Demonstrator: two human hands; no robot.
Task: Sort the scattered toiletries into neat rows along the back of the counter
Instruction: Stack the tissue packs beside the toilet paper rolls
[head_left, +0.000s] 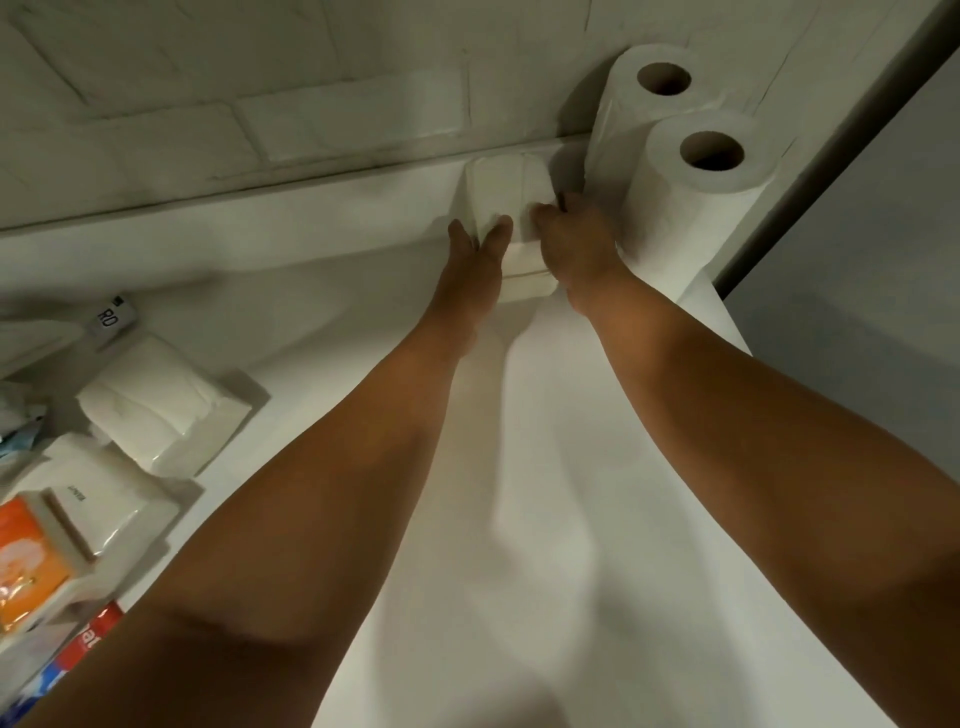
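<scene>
Both arms reach to the back of the white counter. A white tissue pack stands against the back wall, on top of other flat white packs. My left hand holds its left side, fingers on the front face. My right hand grips its right side. Immediately right of it stand two upright paper towel rolls, one behind the other. More white tissue packs lie scattered at the left.
At the left edge lie an orange and white box, a red and blue toothpaste tube, a small dark labelled item and a blue packet. A grey wall bounds the counter on the right; brick-pattern wall behind.
</scene>
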